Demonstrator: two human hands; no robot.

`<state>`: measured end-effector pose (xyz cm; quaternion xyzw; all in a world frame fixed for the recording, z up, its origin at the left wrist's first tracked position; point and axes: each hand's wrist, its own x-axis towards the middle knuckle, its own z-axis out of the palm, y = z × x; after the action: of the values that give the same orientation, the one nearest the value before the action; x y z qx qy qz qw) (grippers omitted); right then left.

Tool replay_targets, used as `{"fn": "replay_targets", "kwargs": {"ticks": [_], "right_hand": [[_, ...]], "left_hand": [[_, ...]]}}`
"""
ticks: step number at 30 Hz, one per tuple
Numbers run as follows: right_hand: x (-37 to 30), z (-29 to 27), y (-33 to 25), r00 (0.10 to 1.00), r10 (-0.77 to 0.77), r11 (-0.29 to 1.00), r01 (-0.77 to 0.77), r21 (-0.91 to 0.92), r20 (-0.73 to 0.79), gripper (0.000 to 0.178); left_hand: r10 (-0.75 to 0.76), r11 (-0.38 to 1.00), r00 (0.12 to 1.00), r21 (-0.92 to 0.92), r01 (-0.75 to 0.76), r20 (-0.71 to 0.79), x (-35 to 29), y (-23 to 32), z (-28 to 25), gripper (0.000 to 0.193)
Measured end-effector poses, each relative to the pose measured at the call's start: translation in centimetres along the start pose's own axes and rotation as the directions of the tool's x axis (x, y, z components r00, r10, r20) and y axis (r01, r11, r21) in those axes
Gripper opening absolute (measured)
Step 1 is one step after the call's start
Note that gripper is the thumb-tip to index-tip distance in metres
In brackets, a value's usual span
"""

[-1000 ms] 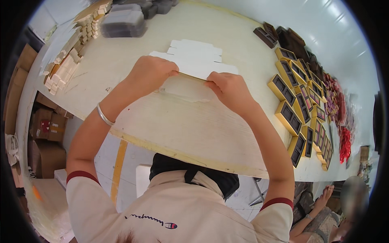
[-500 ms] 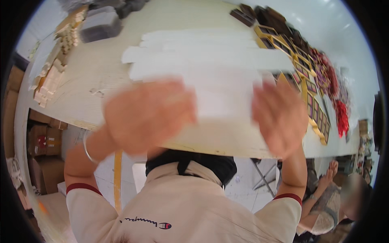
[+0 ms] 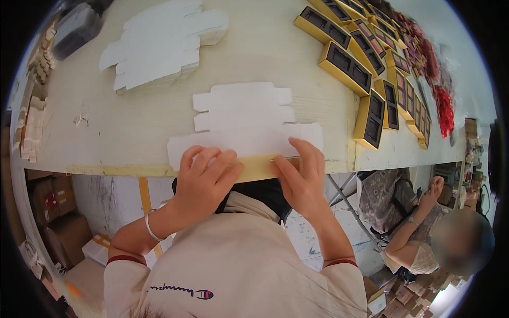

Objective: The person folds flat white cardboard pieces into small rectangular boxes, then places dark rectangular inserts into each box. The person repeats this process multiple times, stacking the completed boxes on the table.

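A flat, white-faced cardboard box blank [image 3: 245,114] with side tabs lies at the table's front edge, directly before me. Its near flap [image 3: 257,168] is folded up and shows a gold outer face. My left hand [image 3: 205,177] grips the left part of this flap, fingers curled over it. On the right side, my right hand [image 3: 303,177] holds the same flap between thumb and fingers, with the index finger stretched over the white face. The fingers partly hide the fold.
A stack of white blanks [image 3: 159,45] lies far left. Gold boxes with black inserts [image 3: 345,68] crowd the right side, with red material [image 3: 444,111] beyond. Pale folded pieces [image 3: 34,127] line the left edge. A co-worker's hand [image 3: 436,184] shows at the right.
Both hands, blurred earlier above a broad spread of white card, are now closer together at the table edge. A single blank lies before me, its near flap folded up; the view has shifted.
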<state>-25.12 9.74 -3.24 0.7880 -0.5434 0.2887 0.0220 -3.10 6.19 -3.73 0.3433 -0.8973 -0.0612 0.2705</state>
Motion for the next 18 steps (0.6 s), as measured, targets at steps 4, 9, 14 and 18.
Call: {"fn": "replay_targets", "kwargs": {"ticks": [4,9,14,18], "right_hand": [[-1.8,0.4,0.9,0.962,-0.26,0.965,0.257,0.041,0.088,0.029],[1.1,0.1,0.5,0.967,-0.17,0.981,0.147,0.13,0.188,0.019],[2.8,0.1,0.2,0.939,-0.005,0.978,-0.067,0.195,0.344,0.01],[2.9,-0.2,0.0,0.939,0.05,0.947,-0.152,0.281,0.34,0.009]], "left_hand": [[-0.014,0.998,1.0,-0.06,0.014,-0.012,-0.5,1.0,-0.2,0.03],[-0.083,0.978,0.992,-0.185,0.1,0.096,1.0,-0.2,-0.7,0.021],[-0.171,0.962,0.961,-0.173,0.21,0.216,2.5,-1.2,-0.6,0.008],[-0.149,0.989,0.989,-0.022,0.149,0.005,3.1,-0.7,-0.9,0.016]]}}
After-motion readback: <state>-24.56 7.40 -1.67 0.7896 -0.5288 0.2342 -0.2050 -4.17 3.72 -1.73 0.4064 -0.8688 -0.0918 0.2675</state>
